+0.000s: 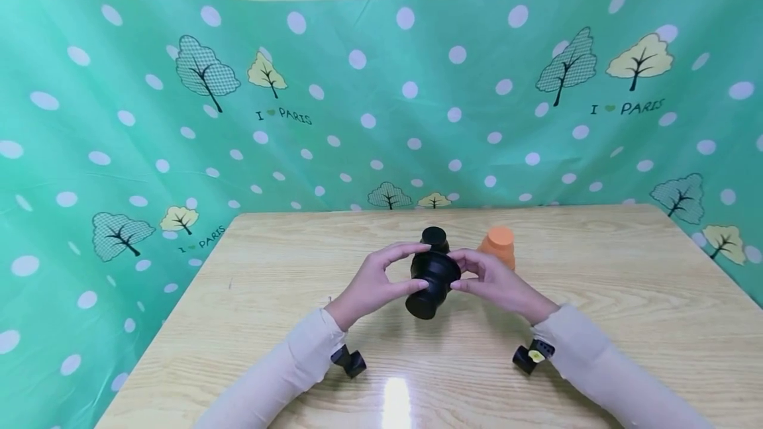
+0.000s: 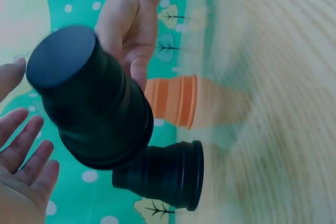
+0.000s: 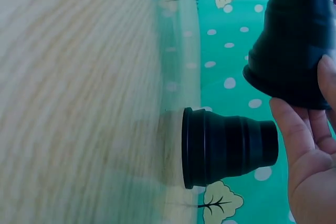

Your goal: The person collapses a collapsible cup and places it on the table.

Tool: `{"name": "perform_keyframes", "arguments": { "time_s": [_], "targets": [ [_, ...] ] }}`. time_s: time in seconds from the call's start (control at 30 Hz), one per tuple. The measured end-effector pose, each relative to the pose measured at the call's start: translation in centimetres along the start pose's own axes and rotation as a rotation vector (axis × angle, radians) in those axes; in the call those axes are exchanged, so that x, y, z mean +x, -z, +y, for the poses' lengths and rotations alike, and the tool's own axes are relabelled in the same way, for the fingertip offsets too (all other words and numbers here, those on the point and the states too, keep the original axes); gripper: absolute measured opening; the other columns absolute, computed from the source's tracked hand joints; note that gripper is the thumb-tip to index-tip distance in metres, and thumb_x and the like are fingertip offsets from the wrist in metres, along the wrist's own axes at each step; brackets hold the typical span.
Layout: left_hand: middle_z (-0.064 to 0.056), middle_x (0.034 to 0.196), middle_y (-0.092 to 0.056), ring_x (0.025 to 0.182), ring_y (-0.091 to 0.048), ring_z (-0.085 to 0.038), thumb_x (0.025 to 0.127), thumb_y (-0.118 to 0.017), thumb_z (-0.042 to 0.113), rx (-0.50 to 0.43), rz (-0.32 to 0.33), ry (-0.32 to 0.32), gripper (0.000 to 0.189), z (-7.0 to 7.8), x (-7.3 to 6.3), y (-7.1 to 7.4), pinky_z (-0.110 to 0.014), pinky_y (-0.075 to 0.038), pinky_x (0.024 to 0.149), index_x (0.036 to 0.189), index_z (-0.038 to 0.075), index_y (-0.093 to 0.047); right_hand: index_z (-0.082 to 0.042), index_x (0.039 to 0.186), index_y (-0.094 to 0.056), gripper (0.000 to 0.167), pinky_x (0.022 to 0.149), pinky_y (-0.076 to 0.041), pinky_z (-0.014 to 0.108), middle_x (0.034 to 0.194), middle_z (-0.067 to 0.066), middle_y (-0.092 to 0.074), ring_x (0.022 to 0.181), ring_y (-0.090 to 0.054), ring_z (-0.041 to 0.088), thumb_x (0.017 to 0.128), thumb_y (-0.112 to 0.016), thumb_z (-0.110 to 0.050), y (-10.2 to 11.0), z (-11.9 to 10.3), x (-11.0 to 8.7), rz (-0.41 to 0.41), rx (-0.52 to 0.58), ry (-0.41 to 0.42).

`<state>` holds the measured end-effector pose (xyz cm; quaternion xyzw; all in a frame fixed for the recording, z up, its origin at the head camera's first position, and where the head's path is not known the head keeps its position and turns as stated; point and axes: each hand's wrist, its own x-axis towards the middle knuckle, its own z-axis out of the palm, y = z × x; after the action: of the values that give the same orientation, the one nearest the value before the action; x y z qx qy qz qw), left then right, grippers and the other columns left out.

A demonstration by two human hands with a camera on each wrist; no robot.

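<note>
A black stepped cup [image 1: 436, 277] hangs over the table in mid-air, tilted with its narrow base towards me. My right hand [image 1: 497, 283] pinches it by the wide rim, thumb on the side wall and fingers under the edge in the right wrist view. On the other side, my left hand [image 1: 381, 277] is spread around the cup; its fingers [image 2: 26, 153] stand apart from the wall in the left wrist view. Behind the held cup, a second black cup [image 3: 226, 148] stands upside down on the table. An orange cup [image 1: 502, 243], also upside down, is partly hidden by my right hand.
The wooden table [image 1: 286, 263] ends at a green dotted curtain [image 1: 334, 85] along its back edge. Black devices are strapped to both wrists, the left camera [image 1: 352, 363] and the right camera [image 1: 527, 357], hanging low over the tabletop.
</note>
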<state>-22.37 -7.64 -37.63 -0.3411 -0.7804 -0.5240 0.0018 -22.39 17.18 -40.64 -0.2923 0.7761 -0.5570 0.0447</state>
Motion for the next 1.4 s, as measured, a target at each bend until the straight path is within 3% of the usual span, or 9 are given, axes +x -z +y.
{"name": "perform_keyframes", "arguments": {
  "time_s": [0.27, 0.43, 0.9, 1.07, 1.4],
  "targets": [
    [0.001, 0.130, -0.058, 0.125, -0.047, -0.014, 0.085, -0.072, 0.019, -0.074, -0.040, 0.112, 0.045, -0.9, 0.7, 0.5, -0.039, -0.035, 0.107, 0.127, 0.014, -0.059, -0.002, 0.123, -0.056, 0.038, 0.083, -0.052, 0.028, 0.110, 0.011, -0.062, 0.097, -0.060, 0.014, 0.087, -0.066, -0.005, 0.4, -0.4, 0.3, -0.085, -0.010, 0.006],
    [0.001, 0.130, -0.058, 0.123, -0.050, -0.017, 0.085, -0.071, 0.020, -0.085, -0.081, 0.176, 0.045, -1.0, 0.8, 0.5, -0.041, -0.036, 0.106, 0.128, 0.014, -0.059, -0.002, 0.124, -0.056, 0.039, 0.083, -0.052, 0.028, 0.112, 0.012, -0.061, 0.099, -0.059, 0.013, 0.088, -0.067, -0.010, 0.6, -0.6, 0.5, -0.091, -0.027, -0.010],
    [-0.007, 0.116, -0.065, 0.097, -0.061, -0.015, 0.086, -0.071, 0.018, -0.149, -0.059, 0.200, 0.039, -1.5, 0.9, 0.2, -0.028, -0.051, 0.089, 0.122, 0.008, -0.062, -0.002, 0.123, -0.055, 0.040, 0.077, -0.054, 0.028, 0.107, 0.015, -0.061, 0.094, -0.062, 0.018, 0.087, -0.068, -0.012, 0.8, -0.8, 0.9, -0.054, -0.014, -0.068],
    [-0.010, 0.111, -0.065, 0.094, -0.060, -0.015, 0.086, -0.070, 0.015, -0.185, -0.043, 0.220, 0.036, -1.4, 0.9, 0.2, -0.027, -0.053, 0.084, 0.120, 0.005, -0.063, 0.000, 0.124, -0.055, 0.041, 0.079, -0.055, 0.029, 0.111, 0.017, -0.059, 0.096, -0.062, 0.024, 0.087, -0.069, -0.012, 0.6, -0.8, 1.0, -0.016, 0.038, -0.080],
    [-0.010, 0.111, -0.064, 0.100, -0.059, -0.017, 0.084, -0.072, 0.012, -0.155, 0.030, 0.223, 0.030, -1.3, 1.1, -0.8, -0.027, -0.053, 0.085, 0.110, 0.001, -0.065, 0.001, 0.122, -0.055, 0.038, 0.085, -0.052, 0.026, 0.120, 0.017, -0.056, 0.103, -0.056, 0.015, 0.088, -0.066, -0.009, -0.1, -1.1, 1.2, 0.052, 0.101, -0.068]
  ]
}}
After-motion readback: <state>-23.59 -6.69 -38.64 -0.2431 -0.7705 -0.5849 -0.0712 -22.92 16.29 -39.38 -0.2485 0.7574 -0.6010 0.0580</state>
